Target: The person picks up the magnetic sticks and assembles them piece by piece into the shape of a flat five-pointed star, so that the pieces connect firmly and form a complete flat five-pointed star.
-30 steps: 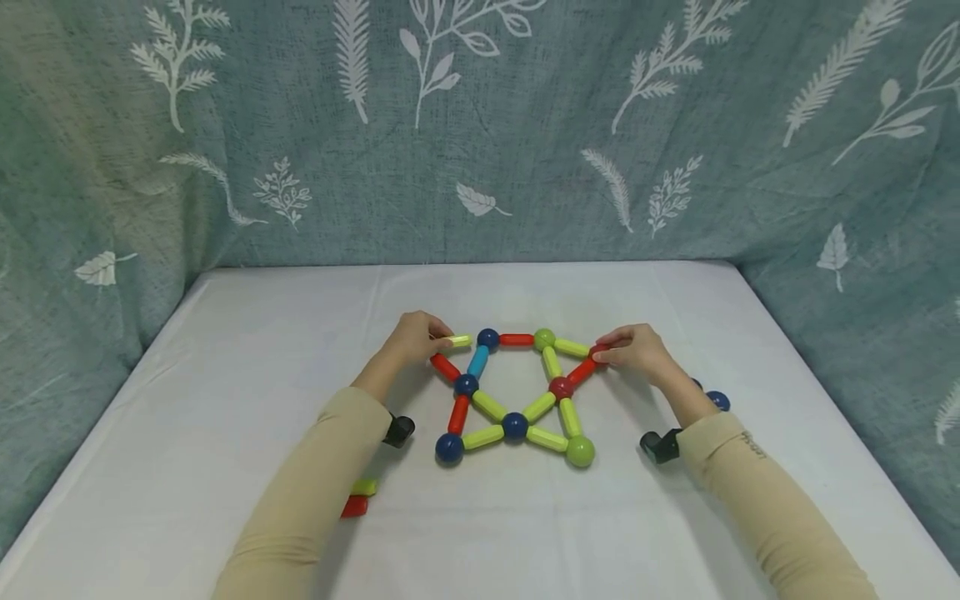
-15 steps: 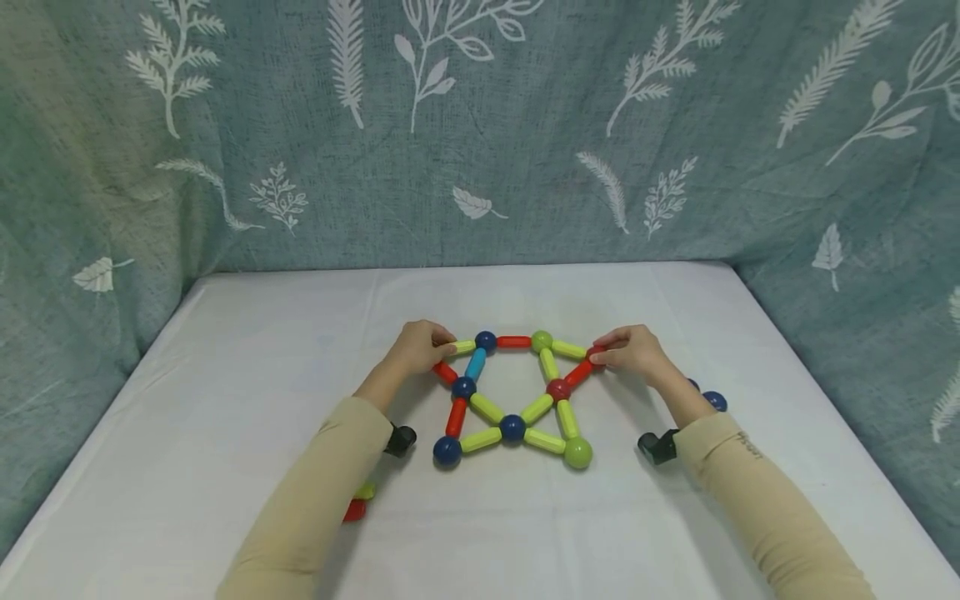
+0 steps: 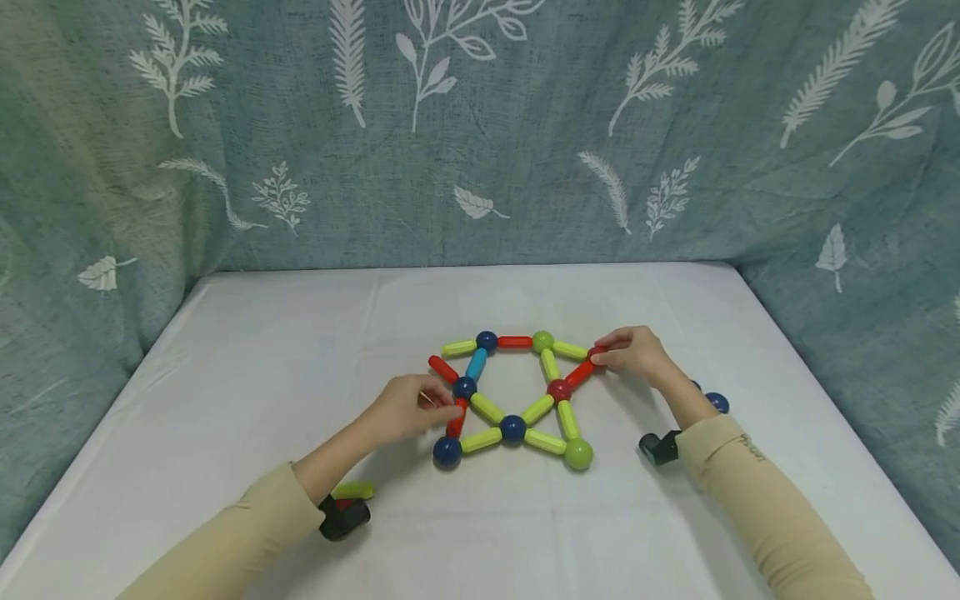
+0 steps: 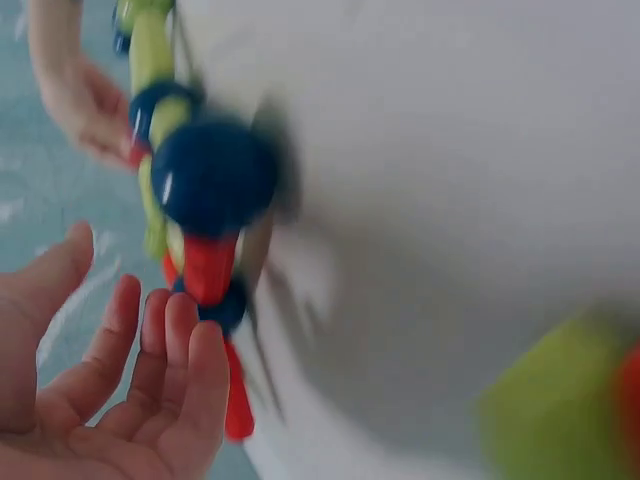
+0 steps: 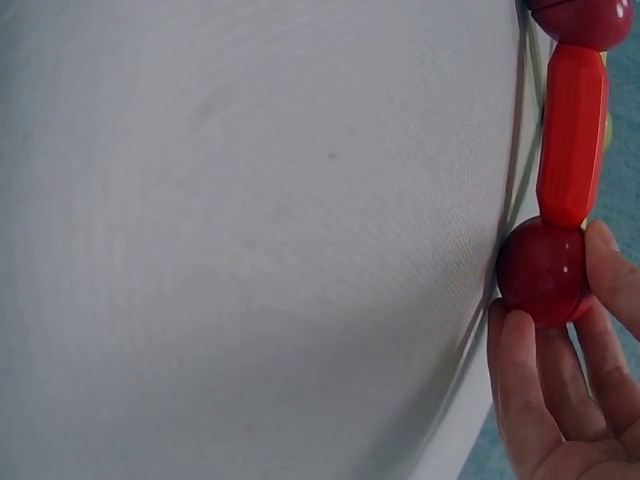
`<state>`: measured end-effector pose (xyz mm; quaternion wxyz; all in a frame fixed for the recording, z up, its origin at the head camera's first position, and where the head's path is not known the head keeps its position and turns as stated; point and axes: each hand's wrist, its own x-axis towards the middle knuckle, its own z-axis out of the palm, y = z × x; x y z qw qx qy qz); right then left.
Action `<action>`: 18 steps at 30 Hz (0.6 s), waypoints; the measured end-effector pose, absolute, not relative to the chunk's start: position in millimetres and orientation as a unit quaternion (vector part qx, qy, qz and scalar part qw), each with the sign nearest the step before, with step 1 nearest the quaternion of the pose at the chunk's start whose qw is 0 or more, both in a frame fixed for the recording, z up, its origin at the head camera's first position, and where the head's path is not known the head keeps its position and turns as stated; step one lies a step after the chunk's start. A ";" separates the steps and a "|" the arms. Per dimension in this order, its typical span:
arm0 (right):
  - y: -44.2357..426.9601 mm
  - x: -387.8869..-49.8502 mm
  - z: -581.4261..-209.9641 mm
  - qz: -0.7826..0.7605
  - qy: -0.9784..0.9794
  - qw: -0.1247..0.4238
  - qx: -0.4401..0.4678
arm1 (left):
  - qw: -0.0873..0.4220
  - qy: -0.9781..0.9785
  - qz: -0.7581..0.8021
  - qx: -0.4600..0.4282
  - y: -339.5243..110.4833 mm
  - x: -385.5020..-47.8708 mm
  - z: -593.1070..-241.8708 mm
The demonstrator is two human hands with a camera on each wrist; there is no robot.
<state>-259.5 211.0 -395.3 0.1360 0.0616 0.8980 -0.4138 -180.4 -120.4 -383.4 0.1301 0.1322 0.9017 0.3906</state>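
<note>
A flat frame of coloured sticks and balls lies on the white cloth. My right hand [image 3: 636,354] pinches the red ball [image 5: 542,270] at its right corner, where a red stick [image 5: 572,140] joins it. My left hand [image 3: 408,408] holds nothing, its fingers loosely bent, as the left wrist view shows. It is over the frame's left side, nearest a red stick [image 3: 457,419] between two dark blue balls. At the upper left, a yellow-green stick [image 3: 459,348] on a dark blue ball [image 3: 487,341] and a red stick [image 3: 442,368] have their outer ends unattached.
Beside the left wrist lie a loose yellow-green stick [image 3: 354,490] and a red one, partly hidden by the wrist camera [image 3: 345,518]. Dark blue balls [image 3: 717,402] sit behind the right forearm. A patterned green curtain [image 3: 480,150] hangs behind the table [image 3: 637,533].
My left hand joined the yellow-green stick to the upper dark blue ball, let go and moved back toward me. The right hand stayed on the red ball.
</note>
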 end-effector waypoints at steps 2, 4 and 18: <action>210.7 -259.3 -395.7 -0.416 0.897 0.136 0.060 | 0.148 0.898 0.389 0.142 -119.8 -171.1 -386.5; 210.8 -259.2 -396.0 -0.423 0.894 0.135 0.055 | 0.149 0.899 0.384 0.149 -118.4 -164.1 -389.7; 217.7 -253.9 -392.6 -0.385 0.907 0.170 0.011 | 0.099 0.924 0.350 0.120 -124.2 -164.5 -394.5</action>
